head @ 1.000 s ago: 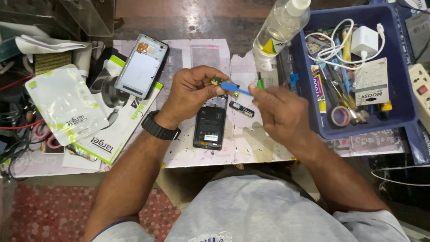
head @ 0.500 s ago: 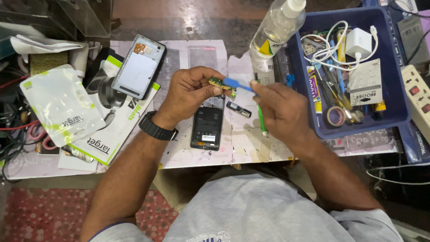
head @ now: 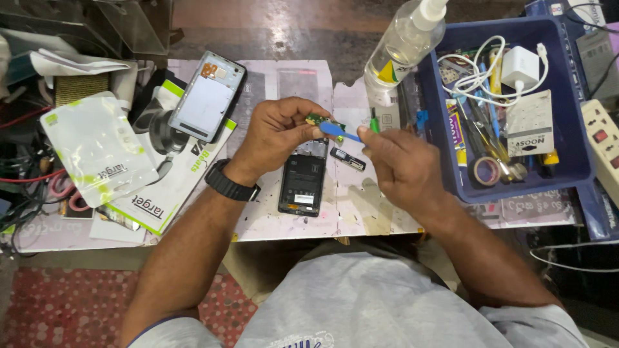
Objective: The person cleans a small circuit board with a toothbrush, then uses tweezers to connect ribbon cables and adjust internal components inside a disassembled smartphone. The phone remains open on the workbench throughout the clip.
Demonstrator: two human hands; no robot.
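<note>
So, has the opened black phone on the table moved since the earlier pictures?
No. The opened black phone lies in the same place, still just left of the small black part on the paper sheet.

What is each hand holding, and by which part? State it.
The left hand pinches a small green circuit board by its left end. The right hand grips a blue pry tool by its right end.

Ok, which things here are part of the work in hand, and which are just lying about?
In hand: left hand holding small green circuit board; right hand with blue pry tool; opened phone.
Lying about: spray bottle; blue tray; white pouch; phone screen.
</note>
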